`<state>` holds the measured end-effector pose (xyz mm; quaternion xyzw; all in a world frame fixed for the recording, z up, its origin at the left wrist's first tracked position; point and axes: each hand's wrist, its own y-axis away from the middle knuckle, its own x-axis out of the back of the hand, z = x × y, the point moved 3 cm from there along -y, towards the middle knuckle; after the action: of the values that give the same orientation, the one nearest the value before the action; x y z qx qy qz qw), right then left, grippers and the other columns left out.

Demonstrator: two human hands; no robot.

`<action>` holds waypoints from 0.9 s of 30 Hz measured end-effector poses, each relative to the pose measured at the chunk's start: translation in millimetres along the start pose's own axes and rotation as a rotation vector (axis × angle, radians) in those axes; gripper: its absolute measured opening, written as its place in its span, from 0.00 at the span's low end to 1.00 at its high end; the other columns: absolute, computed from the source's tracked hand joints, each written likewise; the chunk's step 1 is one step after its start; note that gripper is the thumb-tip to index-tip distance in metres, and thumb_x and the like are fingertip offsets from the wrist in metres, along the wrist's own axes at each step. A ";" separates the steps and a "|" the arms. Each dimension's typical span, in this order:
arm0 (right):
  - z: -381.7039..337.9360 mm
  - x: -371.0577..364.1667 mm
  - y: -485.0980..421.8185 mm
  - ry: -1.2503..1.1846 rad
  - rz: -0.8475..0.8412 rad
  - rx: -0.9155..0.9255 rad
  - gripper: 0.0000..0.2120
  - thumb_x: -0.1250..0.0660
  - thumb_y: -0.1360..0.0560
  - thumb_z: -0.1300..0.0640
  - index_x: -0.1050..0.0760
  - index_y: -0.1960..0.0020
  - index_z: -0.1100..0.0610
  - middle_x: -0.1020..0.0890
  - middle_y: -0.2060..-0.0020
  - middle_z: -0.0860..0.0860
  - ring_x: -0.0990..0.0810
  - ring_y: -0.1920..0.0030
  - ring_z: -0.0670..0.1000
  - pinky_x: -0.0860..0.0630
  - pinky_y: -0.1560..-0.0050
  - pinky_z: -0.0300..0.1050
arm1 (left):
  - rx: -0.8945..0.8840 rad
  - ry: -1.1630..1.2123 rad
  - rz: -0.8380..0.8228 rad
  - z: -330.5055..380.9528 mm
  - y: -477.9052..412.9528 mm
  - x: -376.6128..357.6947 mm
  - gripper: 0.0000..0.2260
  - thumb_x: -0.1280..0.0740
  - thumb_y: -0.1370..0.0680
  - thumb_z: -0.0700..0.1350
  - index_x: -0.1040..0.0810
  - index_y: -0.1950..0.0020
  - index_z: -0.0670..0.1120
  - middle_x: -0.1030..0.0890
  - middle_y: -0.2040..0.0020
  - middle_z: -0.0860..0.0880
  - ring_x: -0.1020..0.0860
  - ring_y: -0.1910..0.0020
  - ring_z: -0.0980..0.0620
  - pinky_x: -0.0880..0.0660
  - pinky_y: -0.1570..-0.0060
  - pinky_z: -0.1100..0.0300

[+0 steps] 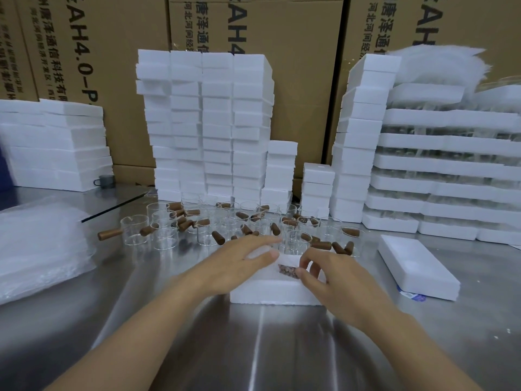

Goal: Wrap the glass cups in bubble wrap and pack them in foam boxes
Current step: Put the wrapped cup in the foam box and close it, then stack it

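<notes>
While the scene is viewed from above and in front, a shiny steel worktop [282, 348] is shown with a white foam box [270, 294] set at its near middle. Inside the box a wrapped cup [287, 270] is lodged, its brown handle seen dimly through the bubble wrap. The left hand [242, 261] is laid over the box's left part, its grip apart, fingers straight and flat on the white padding. The right hand [332, 277] is curled, its grip clamped on the wrapped cup, with thumb and forefinger pinched at the handle end.

Just behind the box, many bare glass cups [197, 230] with stubby brown handles are crowded together on the worktop. To the left, a thick pile of clear bubble wrap sheets [39, 249] is laid. To the right, a foam lid [417, 266] is placed flat, with a small blue-and-white packet [413, 297] tucked at its near edge; its print cannot be read.

Tall stacks of closed foam boxes [205, 122] are built up behind the cups. At the far right, foam trays [445, 165] are layered with glassware between them. A small grey mug [104, 180] is stood at the far left.

Brown cardboard cartons [296, 80] are walled up at the back. Their black print, turned sideways, can be read in part: "AH4.0-P" and the Chinese characters "唐泽通信科技有". The smaller lines are too blurred to be read.
</notes>
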<state>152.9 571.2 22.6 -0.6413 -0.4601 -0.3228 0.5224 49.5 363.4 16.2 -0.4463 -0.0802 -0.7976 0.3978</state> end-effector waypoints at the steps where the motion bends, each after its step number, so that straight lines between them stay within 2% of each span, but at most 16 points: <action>1: 0.3 -0.1 0.1 -0.001 -0.001 0.001 0.09 0.40 0.18 0.36 0.27 0.46 0.39 0.18 0.55 0.37 0.21 0.58 0.40 0.20 0.52 0.48 | 0.010 0.031 0.005 -0.2 0.5 5.0 0.26 0.37 0.22 0.74 0.32 0.24 0.74 0.32 0.21 0.67 0.34 0.22 0.62 0.39 0.22 0.53; 3: 0.8 -0.8 0.6 -0.004 -0.008 0.007 0.09 0.41 0.17 0.35 0.28 0.42 0.37 0.18 0.56 0.37 0.21 0.58 0.39 0.20 0.51 0.47 | 0.044 0.067 -0.008 -3.2 0.6 13.7 0.26 0.28 0.26 0.71 0.27 0.29 0.73 0.27 0.25 0.67 0.28 0.28 0.63 0.33 0.23 0.52; 5: 0.9 -1.8 0.8 -0.005 -0.011 0.012 0.11 0.42 0.17 0.35 0.28 0.39 0.36 0.18 0.57 0.37 0.22 0.58 0.39 0.20 0.50 0.48 | 0.079 0.108 -0.010 -7.0 0.6 17.9 0.26 0.23 0.29 0.69 0.21 0.32 0.68 0.22 0.30 0.66 0.24 0.32 0.63 0.29 0.24 0.50; 8: 1.0 -3.3 1.0 -0.007 -0.010 0.009 0.14 0.44 0.19 0.32 0.28 0.38 0.35 0.18 0.58 0.36 0.23 0.59 0.39 0.20 0.51 0.48 | 0.091 0.135 0.029 -8.2 1.2 19.9 0.34 0.22 0.32 0.70 0.20 0.28 0.60 0.19 0.31 0.62 0.22 0.32 0.59 0.27 0.25 0.48; 13: -1.6 -2.9 1.9 -0.022 -0.008 -0.001 0.23 0.52 0.25 0.25 0.29 0.39 0.34 0.18 0.60 0.35 0.23 0.59 0.39 0.20 0.52 0.47 | 0.110 0.083 0.029 -5.0 1.5 19.8 0.32 0.22 0.28 0.67 0.22 0.26 0.59 0.21 0.29 0.62 0.24 0.30 0.59 0.30 0.24 0.51; 16: -1.4 -2.6 2.4 -0.023 -0.003 0.001 0.17 0.46 0.21 0.29 0.29 0.40 0.34 0.18 0.59 0.36 0.21 0.57 0.40 0.19 0.51 0.48 | 0.143 0.116 -0.019 -6.0 3.4 24.1 0.32 0.22 0.28 0.66 0.22 0.26 0.59 0.22 0.29 0.63 0.24 0.30 0.61 0.31 0.26 0.55; 19: -0.8 -2.5 2.9 -0.035 -0.003 0.003 0.13 0.42 0.19 0.32 0.28 0.40 0.34 0.18 0.58 0.37 0.21 0.55 0.40 0.19 0.50 0.47 | 0.166 0.168 -0.047 -8.2 4.3 26.3 0.30 0.20 0.28 0.63 0.20 0.28 0.56 0.20 0.31 0.61 0.23 0.31 0.59 0.31 0.24 0.53; 21: 0.7 -2.3 3.2 -0.035 0.005 0.009 0.13 0.41 0.19 0.32 0.27 0.39 0.35 0.20 0.53 0.36 0.22 0.54 0.40 0.21 0.51 0.45 | 0.173 0.161 -0.055 -8.1 3.7 25.8 0.31 0.20 0.28 0.63 0.20 0.28 0.56 0.20 0.31 0.60 0.23 0.30 0.57 0.31 0.24 0.52; 23: 8.5 2.7 1.8 -0.059 0.062 -0.025 0.12 0.39 0.19 0.35 0.27 0.38 0.36 0.25 0.46 0.35 0.23 0.50 0.40 0.23 0.49 0.46 | 0.163 0.161 -0.061 -7.7 4.4 25.2 0.31 0.20 0.29 0.65 0.21 0.29 0.58 0.20 0.33 0.65 0.23 0.33 0.63 0.31 0.29 0.59; 25: 26.4 13.3 0.7 -0.111 0.185 -0.150 0.12 0.36 0.19 0.40 0.26 0.36 0.37 0.28 0.38 0.39 0.22 0.50 0.45 0.24 0.47 0.49 | 0.155 0.211 -0.053 -6.3 7.1 28.3 0.32 0.22 0.30 0.68 0.21 0.28 0.60 0.20 0.36 0.68 0.23 0.38 0.70 0.32 0.37 0.67; 27: 52.8 24.5 3.6 -0.119 0.341 -0.343 0.16 0.34 0.19 0.45 0.27 0.32 0.42 0.31 0.30 0.45 0.21 0.52 0.54 0.26 0.50 0.52 | 0.128 0.332 0.060 -4.1 7.9 33.3 0.27 0.26 0.25 0.69 0.20 0.29 0.61 0.17 0.38 0.67 0.21 0.40 0.71 0.29 0.41 0.66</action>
<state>161.8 628.4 30.3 -0.8069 -0.3136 -0.2650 0.4246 42.9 337.4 37.8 -0.2845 -0.0509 -0.8413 0.4567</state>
